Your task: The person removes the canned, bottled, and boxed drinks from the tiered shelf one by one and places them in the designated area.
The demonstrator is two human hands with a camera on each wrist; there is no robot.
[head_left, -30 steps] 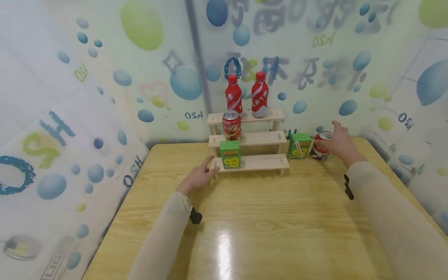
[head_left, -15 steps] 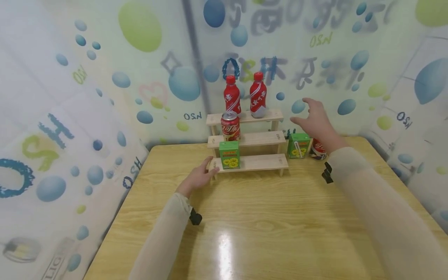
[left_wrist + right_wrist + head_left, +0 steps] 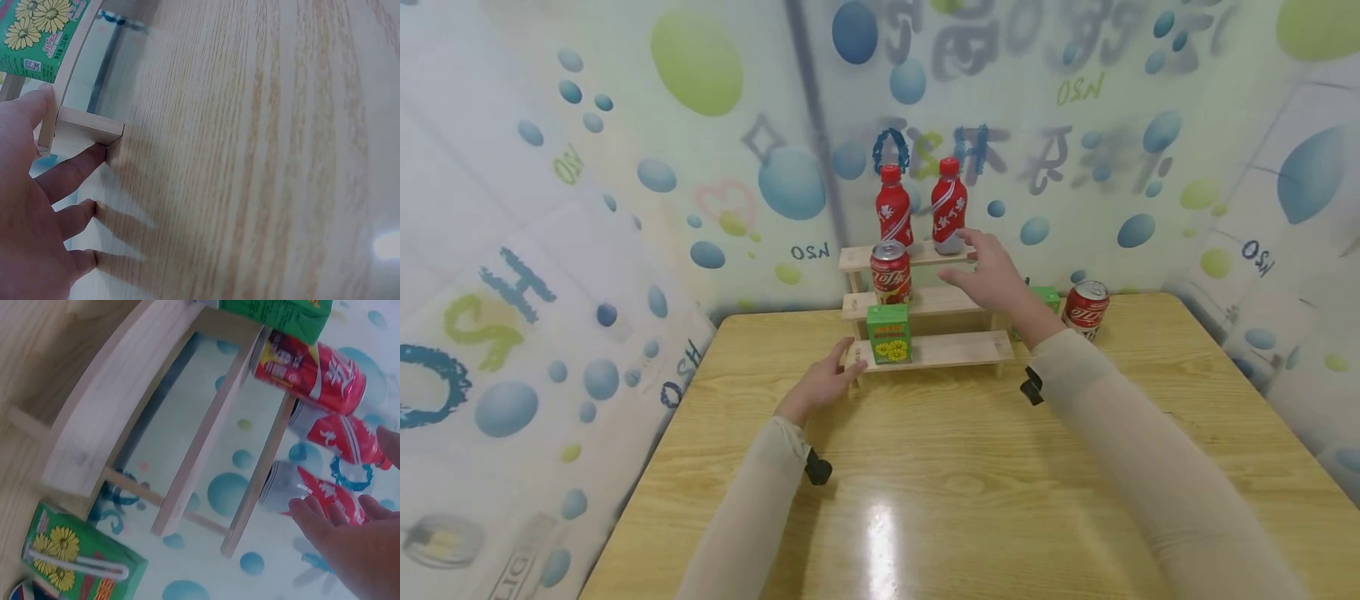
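Note:
A three-tier wooden display stand (image 3: 958,350) is by the back wall. My left hand (image 3: 816,387) holds its left end, thumb on the lowest board and forefinger against the leg (image 3: 90,123). Two red-labelled bottles (image 3: 893,212) stand on the top tier. A red cola can (image 3: 891,275) is on the middle tier, left side, and a green drink carton (image 3: 888,335) on the lowest. My right hand (image 3: 992,279), holding nothing, hovers with spread fingers before the right-hand bottle (image 3: 949,204). In the right wrist view its fingers overlap that bottle; contact cannot be told.
Right of the stand, a second green carton (image 3: 81,556) with a straw stands on the wooden table (image 3: 955,483), partly hidden by my right wrist in the head view. Beside it is another cola can (image 3: 1086,308). A patterned wall (image 3: 737,150) closes off the back and sides.
My right hand has left the can on the right and moved left, rising then lowering, to the front of the right-hand bottle. My left hand stays at the stand.

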